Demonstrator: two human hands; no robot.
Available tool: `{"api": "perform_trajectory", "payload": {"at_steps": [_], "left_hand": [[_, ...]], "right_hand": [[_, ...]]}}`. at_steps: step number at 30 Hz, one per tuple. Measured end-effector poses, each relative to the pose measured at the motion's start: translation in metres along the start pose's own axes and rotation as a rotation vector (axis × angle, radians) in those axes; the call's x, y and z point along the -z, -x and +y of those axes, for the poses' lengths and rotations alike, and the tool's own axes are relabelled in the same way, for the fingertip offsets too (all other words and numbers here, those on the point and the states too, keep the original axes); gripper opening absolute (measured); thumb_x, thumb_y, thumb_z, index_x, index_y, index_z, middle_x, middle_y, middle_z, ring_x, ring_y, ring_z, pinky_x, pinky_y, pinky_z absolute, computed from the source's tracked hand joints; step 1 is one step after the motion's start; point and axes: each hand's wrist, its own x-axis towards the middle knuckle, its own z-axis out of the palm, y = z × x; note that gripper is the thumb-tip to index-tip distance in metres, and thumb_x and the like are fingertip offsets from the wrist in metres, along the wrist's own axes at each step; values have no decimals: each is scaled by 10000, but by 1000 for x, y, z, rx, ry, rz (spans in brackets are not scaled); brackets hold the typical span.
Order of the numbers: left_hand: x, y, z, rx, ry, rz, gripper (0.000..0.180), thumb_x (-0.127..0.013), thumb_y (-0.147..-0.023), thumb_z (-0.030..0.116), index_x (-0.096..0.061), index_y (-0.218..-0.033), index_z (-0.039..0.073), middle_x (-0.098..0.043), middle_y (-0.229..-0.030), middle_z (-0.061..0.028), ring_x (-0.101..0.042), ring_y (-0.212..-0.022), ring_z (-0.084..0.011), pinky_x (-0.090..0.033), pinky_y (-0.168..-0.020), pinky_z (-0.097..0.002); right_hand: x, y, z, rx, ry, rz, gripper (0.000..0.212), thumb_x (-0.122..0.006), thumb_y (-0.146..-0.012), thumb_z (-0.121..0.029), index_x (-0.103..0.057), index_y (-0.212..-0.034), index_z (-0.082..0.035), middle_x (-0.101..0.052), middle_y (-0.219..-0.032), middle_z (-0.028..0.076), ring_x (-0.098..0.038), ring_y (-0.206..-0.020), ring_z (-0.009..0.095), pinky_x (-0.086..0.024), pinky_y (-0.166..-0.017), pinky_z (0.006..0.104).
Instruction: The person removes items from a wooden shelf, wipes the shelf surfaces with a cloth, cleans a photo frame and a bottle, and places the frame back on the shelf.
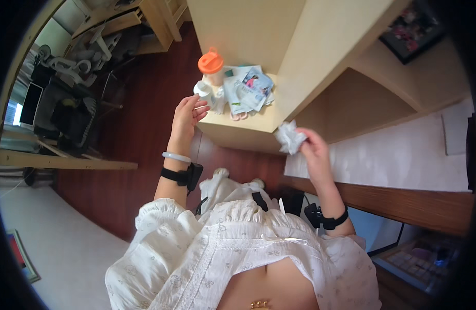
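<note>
A crumpled white tissue (290, 138) is pinched between the thumb and fingers of my right hand (314, 147), in front of the light wooden cabinet. My left hand (189, 116) is raised with loosely bent fingers apart and nothing visible in it. Its fingertips are nearest a small white bottle (202, 89) on the cabinet's ledge (263, 122); whether they touch it I cannot tell. Behind that bottle stands a cup with an orange lid (211, 62). Flat white and blue packets (254, 89) lie in a pile to its right, with a small pink item (239, 117) at the front.
An open shelf compartment (357, 103) is on the right, above a white surface (393, 150) with a brown wooden edge (403, 200). A dark framed picture (411, 33) sits at upper right. A dark chair (72, 116) and wooden desk (114, 23) stand on the left, over a red-brown floor (139, 103).
</note>
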Motion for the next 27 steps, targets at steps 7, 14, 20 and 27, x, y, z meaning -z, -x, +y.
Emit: {"api": "perform_trajectory", "payload": {"at_steps": [7,14,20,27], "left_hand": [[62,-60,-63,-131,-440,226,808,-786,-704,278,-334,-1308,-13,-491,-1173,-171,-534,-1002,-206,-470,-818,-341],[50,-126,-82,-436,-778,-18,874,-830,-610,249,-357,-1292,-23,-495,-1216,-213,-524,-1112,-276,-443,-901,-350],[51,-104,-61,-377,-565,-44,592,-798,-593,204,-502,-1060,-5,-577,-1000,-155,-598,-907,-292,-474,-789,-373],[-2,-12,-16,-525,-721,-310,450,-738,-717,253,-554,-1050,12,-557,-919,-152,-583,-844,-317,-471,-722,-378]], "right_hand": [[-55,-13,98,-562,-433,88,271,-465,-928,-110,-535,-1179,-33,-583,-1126,62,-581,-972,136,-465,-845,284],[-123,-53,108,-625,-485,223,262,-441,-932,-157,-516,-1151,-33,-579,-1137,65,-554,-1043,158,-416,-903,309],[-164,-84,73,-258,-396,283,270,-422,-928,-138,-533,-1125,9,-555,-1167,97,-532,-1072,175,-393,-926,297],[-200,-95,61,304,114,378,486,-695,-791,-117,-461,-1200,-1,-503,-1205,191,-503,-1104,249,-389,-946,358]]}}
